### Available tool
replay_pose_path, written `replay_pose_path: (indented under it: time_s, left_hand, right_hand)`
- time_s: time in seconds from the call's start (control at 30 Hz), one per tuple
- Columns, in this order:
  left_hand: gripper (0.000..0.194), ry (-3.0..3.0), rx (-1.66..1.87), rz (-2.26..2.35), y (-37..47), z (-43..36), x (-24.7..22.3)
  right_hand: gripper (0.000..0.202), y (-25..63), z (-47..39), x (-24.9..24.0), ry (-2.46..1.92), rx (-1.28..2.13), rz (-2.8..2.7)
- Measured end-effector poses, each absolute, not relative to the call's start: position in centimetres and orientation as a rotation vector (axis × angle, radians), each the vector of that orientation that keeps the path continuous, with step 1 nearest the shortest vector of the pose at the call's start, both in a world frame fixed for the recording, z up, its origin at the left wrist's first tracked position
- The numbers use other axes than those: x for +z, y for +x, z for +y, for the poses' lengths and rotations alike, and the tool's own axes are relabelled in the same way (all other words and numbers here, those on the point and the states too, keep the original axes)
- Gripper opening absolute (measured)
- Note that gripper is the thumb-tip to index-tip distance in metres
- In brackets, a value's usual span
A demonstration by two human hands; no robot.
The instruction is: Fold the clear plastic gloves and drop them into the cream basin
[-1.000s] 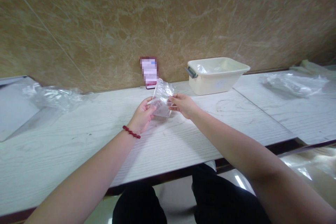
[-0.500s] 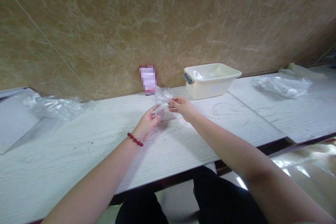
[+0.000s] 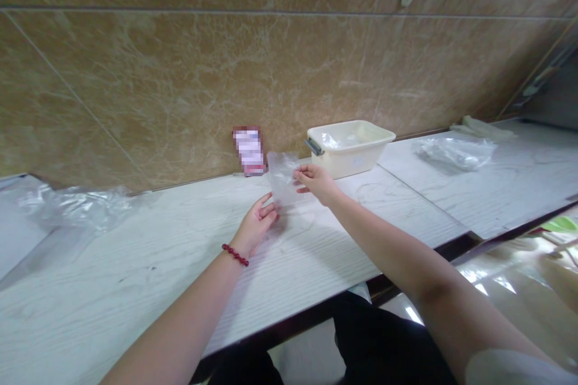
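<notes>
View tilted up marbled wall (image 3: 194,84), white tabletop (image 3: 180,271), left fingers (image 3: 264,211) apart, right fingers (image 3: 304,173) clamped on clear bag (image 3: 280,179)

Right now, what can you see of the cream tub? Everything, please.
The cream tub looks like plastic: boxy, rounded corners, walls flaring up to a lipped rim. It is open, no lid on, with a grey handle at its left end and a pale label on the front. Some clear plastic shows inside. It sits upright on the table, by the wall. The right hand overlaps its near-left corner in view; contact is unclear.
</notes>
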State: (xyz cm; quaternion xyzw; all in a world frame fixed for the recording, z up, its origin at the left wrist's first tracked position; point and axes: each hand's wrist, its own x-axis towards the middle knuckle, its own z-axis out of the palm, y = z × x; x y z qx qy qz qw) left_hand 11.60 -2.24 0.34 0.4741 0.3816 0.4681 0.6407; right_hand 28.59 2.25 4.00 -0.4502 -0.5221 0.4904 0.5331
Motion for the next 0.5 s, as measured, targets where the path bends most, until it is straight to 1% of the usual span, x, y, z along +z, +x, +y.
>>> replay_pose_path:
  time_s: [0.1,0.3,0.4,0.5]
  left_hand:
    - [0.054,1.051,1.062,0.898,11.6,-2.1,0.1]
    - [0.047,1.019,1.058,0.886,11.7,-2.1,0.0]
    - [0.046,1.013,1.059,0.898,11.7,-2.1,0.0]
    - [0.046,1.031,1.054,0.899,11.8,-2.1,-0.1]
  right_hand:
    - [0.012,30.2,3.1,6.6,-1.126,1.096,-1.266]
    - [0.004,35.9,6.8,13.9,-1.329,0.894,-1.323]
    - [0.006,38.5,8.8,16.8,-1.423,0.714,-1.321]
    - [0.009,40.0,10.2,18.4,-1.508,0.550,-1.265]
